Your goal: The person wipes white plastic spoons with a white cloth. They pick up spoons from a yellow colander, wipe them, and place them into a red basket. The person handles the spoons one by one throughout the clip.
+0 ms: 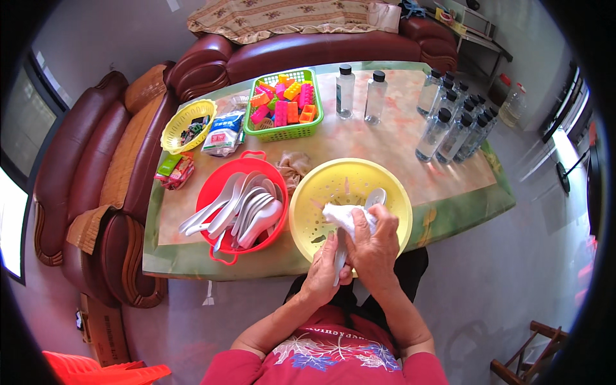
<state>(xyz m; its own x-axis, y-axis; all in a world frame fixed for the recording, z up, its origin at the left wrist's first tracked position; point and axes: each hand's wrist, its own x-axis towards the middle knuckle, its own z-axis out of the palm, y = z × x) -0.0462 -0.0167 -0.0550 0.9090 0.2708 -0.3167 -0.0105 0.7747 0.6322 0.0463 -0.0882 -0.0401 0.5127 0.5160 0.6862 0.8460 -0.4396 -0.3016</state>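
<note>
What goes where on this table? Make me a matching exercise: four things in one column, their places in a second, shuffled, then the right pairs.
Things:
1. white spoons
2. toy bricks
3. cloth
4. clear bottles

Places:
A. standing on the table's right far corner
B. in the red basket
C. in the right hand, over the yellow colander
D. in the green basket

Pairs: 1-B, 2-D, 3-C, 4-A

Upper left of your table: a white-and-blue plastic pouch (224, 133) lies between the yellow basket (172, 131) and green basket (280, 134). Below it at the table's left edge, small green and red packets (174, 169), probably snacks. Far left of frame, a bright screen (9, 224).
</note>
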